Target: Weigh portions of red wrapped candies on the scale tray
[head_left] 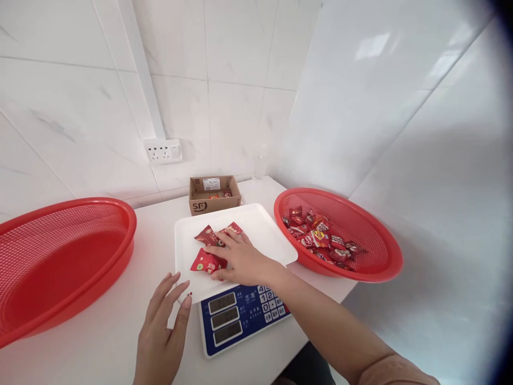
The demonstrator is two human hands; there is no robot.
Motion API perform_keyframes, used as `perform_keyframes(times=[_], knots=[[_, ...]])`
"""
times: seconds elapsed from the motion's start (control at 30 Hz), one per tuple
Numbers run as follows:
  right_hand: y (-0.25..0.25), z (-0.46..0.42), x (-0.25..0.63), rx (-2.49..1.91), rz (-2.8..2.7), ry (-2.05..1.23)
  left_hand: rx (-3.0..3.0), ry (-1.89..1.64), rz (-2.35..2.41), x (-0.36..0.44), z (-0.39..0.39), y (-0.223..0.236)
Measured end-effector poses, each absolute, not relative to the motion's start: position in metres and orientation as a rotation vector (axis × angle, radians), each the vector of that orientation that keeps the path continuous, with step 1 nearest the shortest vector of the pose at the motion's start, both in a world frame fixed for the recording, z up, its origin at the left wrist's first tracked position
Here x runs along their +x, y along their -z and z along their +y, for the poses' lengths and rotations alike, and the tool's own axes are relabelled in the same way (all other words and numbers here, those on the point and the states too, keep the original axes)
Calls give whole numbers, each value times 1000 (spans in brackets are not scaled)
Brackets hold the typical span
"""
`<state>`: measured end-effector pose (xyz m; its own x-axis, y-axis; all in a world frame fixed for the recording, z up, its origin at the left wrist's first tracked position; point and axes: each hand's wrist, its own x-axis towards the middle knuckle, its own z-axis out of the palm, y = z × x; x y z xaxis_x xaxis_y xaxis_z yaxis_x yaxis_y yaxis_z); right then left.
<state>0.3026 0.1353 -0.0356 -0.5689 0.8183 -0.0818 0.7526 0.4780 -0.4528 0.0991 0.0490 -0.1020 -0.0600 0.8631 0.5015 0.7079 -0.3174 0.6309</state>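
Observation:
Over several red snack packets (pixel 205 262) on the white scale tray (pixel 260 224) lies my right hand (pixel 240 259), fingers curved round them and thumb at the near side. Its palm hides part of the packets. My left hand (pixel 164 321) is open and holds nothing, its fingers apart beside the tray's near left corner. Below the tray shows the blue panel of the weighing scale (pixel 240 315), with three small displays and a keypad partly covered by my right forearm.
A red plastic basket (pixel 128 235) stands at the left. Another red basket (pixel 377 240) at the right holds many small wrapped snacks (pixel 316 235). Behind the tray sits a cardboard box (pixel 218 205) with a few packets inside. Tiled walls with a socket (pixel 162 151) bound the white table (pixel 156 230).

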Motion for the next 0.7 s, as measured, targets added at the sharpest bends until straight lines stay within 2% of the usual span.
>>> perform_keyframes(times=[0.3, 0.47, 0.7], knots=[[27, 119, 347, -1336, -2336, -451, 2155, -1380, 1709, 102, 46, 91], [27, 78, 417, -1653, -1936, -70, 2144, -1376, 1688, 105, 42, 86], [72, 51, 465, -2162, -1777, 210, 2132, -1362, 1686, 108, 41, 86]])
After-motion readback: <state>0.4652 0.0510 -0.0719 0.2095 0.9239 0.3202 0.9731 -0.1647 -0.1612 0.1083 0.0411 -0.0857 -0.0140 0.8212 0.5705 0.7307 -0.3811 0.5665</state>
